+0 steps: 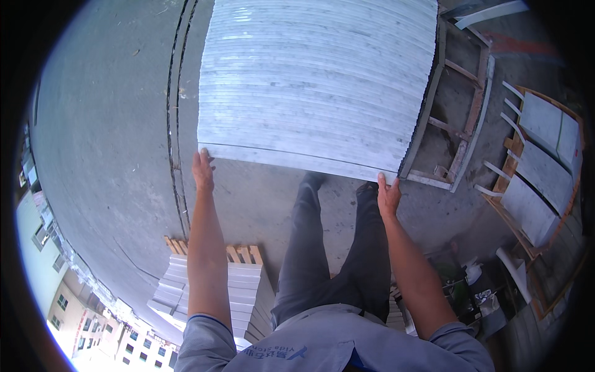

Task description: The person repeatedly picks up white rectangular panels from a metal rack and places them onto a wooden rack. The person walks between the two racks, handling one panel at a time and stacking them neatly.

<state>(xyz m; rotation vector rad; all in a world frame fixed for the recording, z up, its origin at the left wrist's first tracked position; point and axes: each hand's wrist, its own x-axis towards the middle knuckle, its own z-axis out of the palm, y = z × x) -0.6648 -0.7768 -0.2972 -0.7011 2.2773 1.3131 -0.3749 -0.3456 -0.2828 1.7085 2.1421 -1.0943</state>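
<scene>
A wide row of pale grey-white stone strips [316,80] lies packed side by side in front of me. The nearest strip [297,163] is set off from the others by a thin dark gap. At its left end, my left hand [204,171] is closed, with fingertips on the corner and the thumb near the edge. My right hand [388,196] grips the right end of that same strip, fingers bent over its edge. Parts of the fingers of both hands are hidden, and the strip's underside is out of sight.
Right of the row stands a rusty metal frame [462,133]. Beyond it, pale slabs [538,170] rest on a wooden crate. Behind me at left, stacked light strips [242,291] sit on a wooden pallet [245,254]. A dark double groove [174,124] crosses the concrete floor.
</scene>
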